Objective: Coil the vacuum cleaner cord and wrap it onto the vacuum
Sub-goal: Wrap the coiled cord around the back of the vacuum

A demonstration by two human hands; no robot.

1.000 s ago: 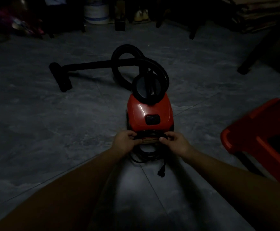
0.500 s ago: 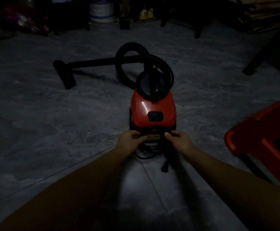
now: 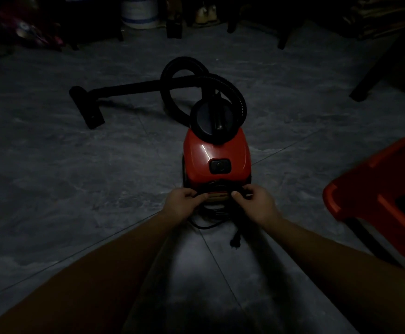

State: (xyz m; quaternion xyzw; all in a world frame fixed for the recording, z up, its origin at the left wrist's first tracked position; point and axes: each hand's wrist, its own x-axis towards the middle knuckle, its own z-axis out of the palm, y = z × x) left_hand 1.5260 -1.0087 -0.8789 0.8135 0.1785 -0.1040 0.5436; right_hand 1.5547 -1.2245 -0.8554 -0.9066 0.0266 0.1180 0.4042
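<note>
Left hand (image 3: 183,202), right hand (image 3: 254,201) pinching cord (image 3: 214,209) at vacuum (image 3: 217,155) rear. Risk: loops slip off; plug (image 3: 235,242) below right hand trails loose.

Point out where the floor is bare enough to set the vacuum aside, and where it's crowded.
Bare tile lies left of the red vacuum, below the wand and floor head, and to its right, short of the red plastic piece. It is crowded behind the vacuum, where both hands pinch the cord and the plug lies, and at the coiled hose.
</note>
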